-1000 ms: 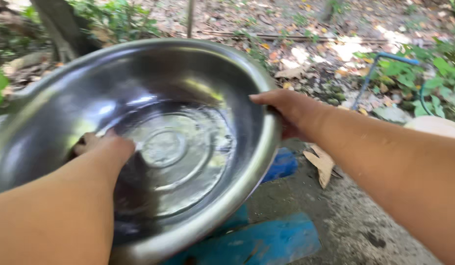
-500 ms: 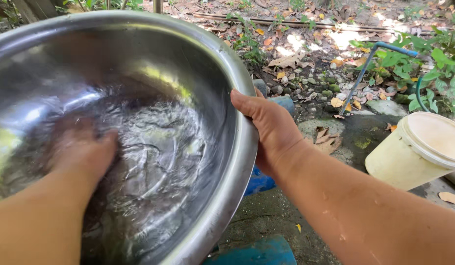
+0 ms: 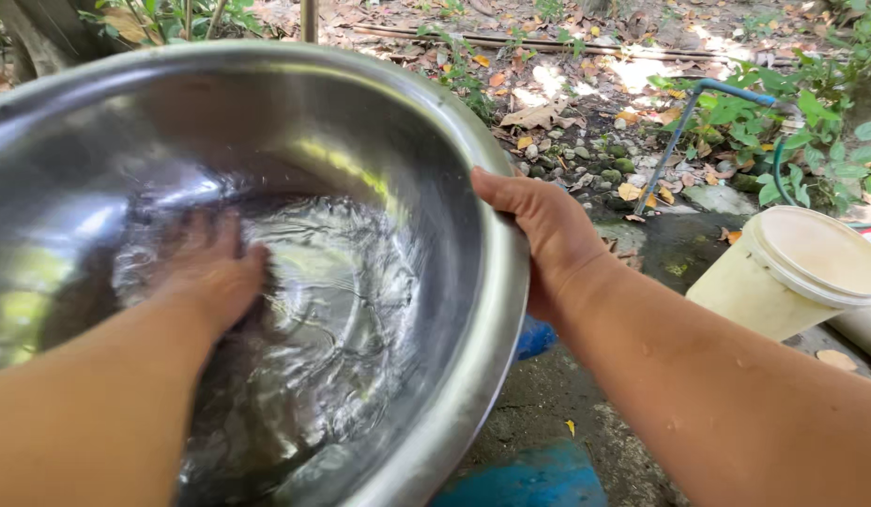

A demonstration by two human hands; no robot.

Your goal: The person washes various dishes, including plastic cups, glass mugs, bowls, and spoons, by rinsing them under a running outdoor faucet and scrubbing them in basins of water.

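Stainless steel basin (image 3: 379, 141), large and round, sits tilted toward the camera with shallow rippling water pooled in its bottom. Judged from the clean metal and moving water, rinsing is well under way; the water has not been tipped out. Left hand (image 3: 210, 272) lies inside on the wet floor of the basin, fingers spread flat, gripping nothing. Right hand (image 3: 543, 235) clamps the right rim, thumb on top, fingers curled beneath. A cream lidded bucket (image 3: 797, 272) stands to the right on the ground.
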